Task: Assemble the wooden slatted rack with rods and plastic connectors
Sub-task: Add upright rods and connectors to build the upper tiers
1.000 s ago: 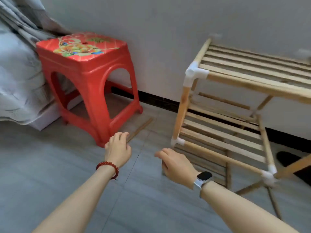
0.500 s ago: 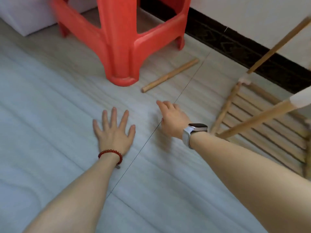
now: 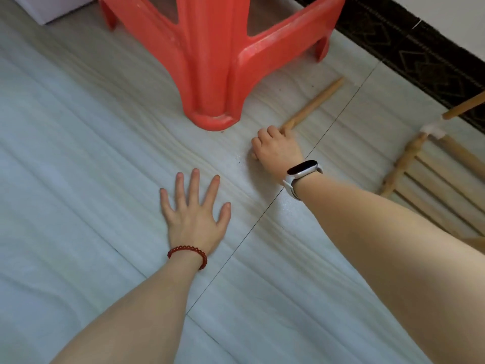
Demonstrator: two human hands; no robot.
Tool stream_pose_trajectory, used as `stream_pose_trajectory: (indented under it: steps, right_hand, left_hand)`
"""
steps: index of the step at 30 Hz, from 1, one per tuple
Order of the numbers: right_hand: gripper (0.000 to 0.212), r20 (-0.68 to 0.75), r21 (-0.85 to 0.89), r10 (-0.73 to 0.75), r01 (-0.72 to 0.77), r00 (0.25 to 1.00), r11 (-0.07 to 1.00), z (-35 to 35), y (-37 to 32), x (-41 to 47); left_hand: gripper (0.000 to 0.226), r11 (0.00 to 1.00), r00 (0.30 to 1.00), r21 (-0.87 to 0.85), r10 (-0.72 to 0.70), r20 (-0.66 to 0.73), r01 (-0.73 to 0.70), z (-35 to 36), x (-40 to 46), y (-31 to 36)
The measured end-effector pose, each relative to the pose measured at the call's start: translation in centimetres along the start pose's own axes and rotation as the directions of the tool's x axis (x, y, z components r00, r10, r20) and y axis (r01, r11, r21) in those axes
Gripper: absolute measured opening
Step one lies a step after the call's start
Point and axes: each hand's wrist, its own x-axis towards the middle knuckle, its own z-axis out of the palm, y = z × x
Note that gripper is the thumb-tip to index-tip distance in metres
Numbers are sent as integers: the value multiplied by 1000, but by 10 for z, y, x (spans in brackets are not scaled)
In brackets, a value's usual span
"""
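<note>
The left hand (image 3: pixel 195 219) lies flat on the pale tiled floor (image 3: pixel 78 179), palm down, fingers (image 3: pixel 194 185) straight and spread apart, holding nothing; a red bead bracelet (image 3: pixel 187 252) circles its wrist. Ahead of it and to the right, the right hand (image 3: pixel 277 151) reaches to the near end of a loose wooden rod (image 3: pixel 315 102) that lies on the floor. Its fingers are curled over that end and seem to close round it — the knuckles hide the contact itself, so the hold is likely but not plain. A white-strapped watch (image 3: pixel 303 170) sits on that wrist.

The rod runs away from the hand on a slant toward the dark patterned skirting (image 3: pixel 420 51), just beside the front leg of a red plastic stool (image 3: pixel 217 56). At the right edge stands part of the wooden rack (image 3: pixel 430 179) — slats running between round rods, with a white plastic connector (image 3: pixel 433 131) joining rods at its near corner. The rack stands well apart from both hands.
</note>
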Motion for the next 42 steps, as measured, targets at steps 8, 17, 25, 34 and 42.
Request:
stream_pose_trajectory:
  steps: [8, 17, 25, 34, 42]
  right_hand:
    - [14, -438, 255, -106, 237, 893, 938, -7, -14, -80]
    - [20, -502, 369, 60, 152, 863, 917, -52, -13, -191]
    - [23, -361, 831, 464, 54, 809, 553, -139, 11, -261]
    - [35, -430, 746, 511, -25, 744, 665, -290, 77, -329]
    - [44, -563, 206, 607, -616, 561, 761, -397, 158, -317]
  left_hand:
    - [59, 1000, 1000, -1, -10, 16, 10, 0, -1, -1]
    - [61, 999, 931, 42, -12, 366, -3, -25, 8, -1]
    - [89, 822, 826, -433, 504, 252, -369, -146, -31, 79]
    - [16, 540, 740, -696, 673, 17, -474, -313, -52, 147]
    - [16, 766, 876, -429, 454, -165, -478, -438, -28, 149]
